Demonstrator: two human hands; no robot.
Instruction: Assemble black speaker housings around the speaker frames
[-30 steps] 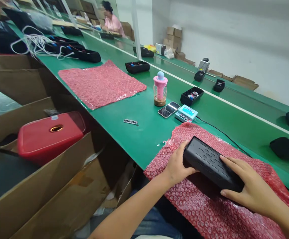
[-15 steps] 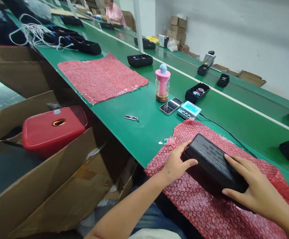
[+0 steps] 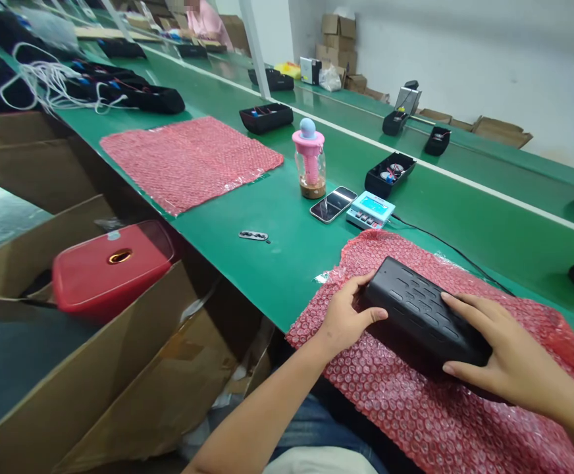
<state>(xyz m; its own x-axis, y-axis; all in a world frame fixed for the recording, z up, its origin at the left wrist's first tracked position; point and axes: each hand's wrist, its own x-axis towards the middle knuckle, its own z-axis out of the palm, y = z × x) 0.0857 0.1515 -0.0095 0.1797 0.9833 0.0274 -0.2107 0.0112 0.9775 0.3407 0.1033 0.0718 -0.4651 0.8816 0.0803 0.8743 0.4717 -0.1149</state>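
A black box-shaped housing, with rows of rounded slots on its upper face, rests on pink bubble wrap at the near side of the bench. It looks like a speaker body. My left hand grips its left end, thumb on the near side. Across its right end lies my right hand, fingers over the top and thumb along the near side. The underside of the housing is hidden. Just beyond the wrap sits a light-blue device with a small screen and a black cable.
A phone, a pink-lidded bottle and a small grey strip lie on the green bench. Open black housings stand along the line. Cartons and a red box are at lower left. A person sits far back.
The camera view has shifted slightly, so the bench things appear a little further left. Both hands keep their hold on the black housing, which stays on the bubble wrap.
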